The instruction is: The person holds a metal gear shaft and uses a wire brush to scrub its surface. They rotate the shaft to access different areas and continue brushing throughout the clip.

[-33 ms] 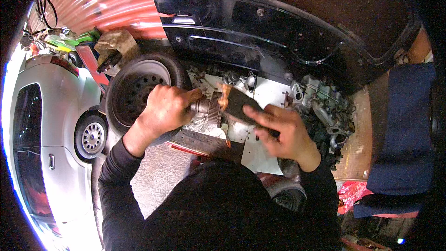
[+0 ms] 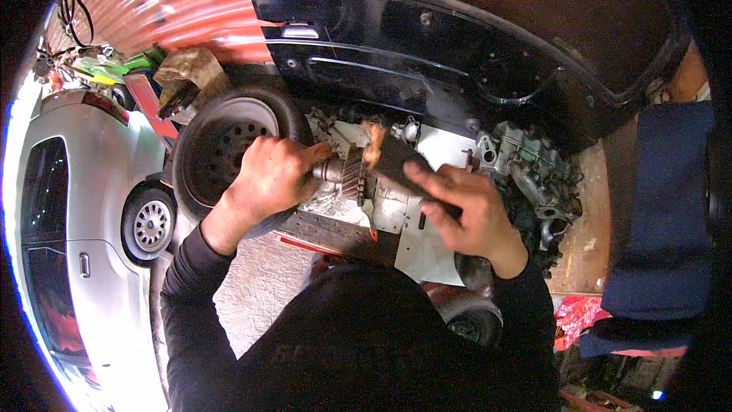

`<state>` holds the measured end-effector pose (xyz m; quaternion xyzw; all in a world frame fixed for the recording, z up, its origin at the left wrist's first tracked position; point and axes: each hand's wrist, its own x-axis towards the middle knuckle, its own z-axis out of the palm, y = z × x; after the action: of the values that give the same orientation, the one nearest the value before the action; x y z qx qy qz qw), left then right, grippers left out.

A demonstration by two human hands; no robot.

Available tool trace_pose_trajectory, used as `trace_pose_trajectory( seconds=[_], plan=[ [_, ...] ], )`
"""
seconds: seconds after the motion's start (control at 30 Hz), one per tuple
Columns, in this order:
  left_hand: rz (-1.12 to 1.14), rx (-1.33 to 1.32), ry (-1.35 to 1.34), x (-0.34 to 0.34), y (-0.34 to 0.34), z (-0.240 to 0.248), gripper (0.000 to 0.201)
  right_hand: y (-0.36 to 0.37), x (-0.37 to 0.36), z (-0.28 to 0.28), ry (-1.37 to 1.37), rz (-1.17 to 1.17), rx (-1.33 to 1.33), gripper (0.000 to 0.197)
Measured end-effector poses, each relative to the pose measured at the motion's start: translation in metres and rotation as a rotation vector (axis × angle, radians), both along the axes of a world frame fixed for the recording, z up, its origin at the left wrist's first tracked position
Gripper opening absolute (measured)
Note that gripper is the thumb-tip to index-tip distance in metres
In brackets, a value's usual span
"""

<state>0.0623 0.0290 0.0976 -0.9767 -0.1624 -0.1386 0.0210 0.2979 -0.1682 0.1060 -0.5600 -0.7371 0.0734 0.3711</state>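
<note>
My left hand (image 2: 273, 175) is closed around the end of a metal gear shaft (image 2: 329, 171), whose toothed gear (image 2: 353, 175) points to the right. My right hand (image 2: 476, 217) grips a dark, flat, block-like tool (image 2: 400, 160) with a ragged tan end (image 2: 373, 143), which is at the gear's edge; motion blur hides whether they touch. Its exact kind is unclear. The fingers of this hand lie along the tool's face. Below the gear, a small brush with an orange-tipped handle (image 2: 372, 230) lies on the white work surface (image 2: 431, 248).
A tyre on a steel wheel (image 2: 229, 137) is beside my left hand. At right sits a greasy metal engine assembly (image 2: 530, 172). Behind stands a black vehicle door panel (image 2: 381, 27). A silver car (image 2: 99, 244) is at far left, a dark blue seat (image 2: 659, 214) at far right.
The dark tool in my right hand has shifted slightly up and away and tilts more steeply. My left hand and the gear shaft stay almost in place.
</note>
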Motion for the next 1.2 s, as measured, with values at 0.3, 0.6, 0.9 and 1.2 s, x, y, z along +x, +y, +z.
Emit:
trace_pose_trajectory(
  seconds=[0.3,0.6,0.9,1.2],
  plan=[
    [-0.036,0.023,0.001,0.016,-0.008,-0.006,0.033,0.003,0.008,0.002,-0.085,-0.252,-0.062,0.054],
    [0.096,-0.103,-0.041,0.026,-0.021,-0.010,0.035,-0.007,0.012,-0.005,-0.060,-0.376,0.053,0.055],
    [-0.021,-0.928,-0.264,0.023,-0.045,-0.042,0.029,-0.026,-0.016,-0.008,0.034,-0.296,0.128,0.048],
    [-0.006,-1.504,-0.580,0.014,-0.087,-0.088,0.043,-0.026,-0.009,-0.045,0.215,-0.344,0.422,0.048]
  ],
)
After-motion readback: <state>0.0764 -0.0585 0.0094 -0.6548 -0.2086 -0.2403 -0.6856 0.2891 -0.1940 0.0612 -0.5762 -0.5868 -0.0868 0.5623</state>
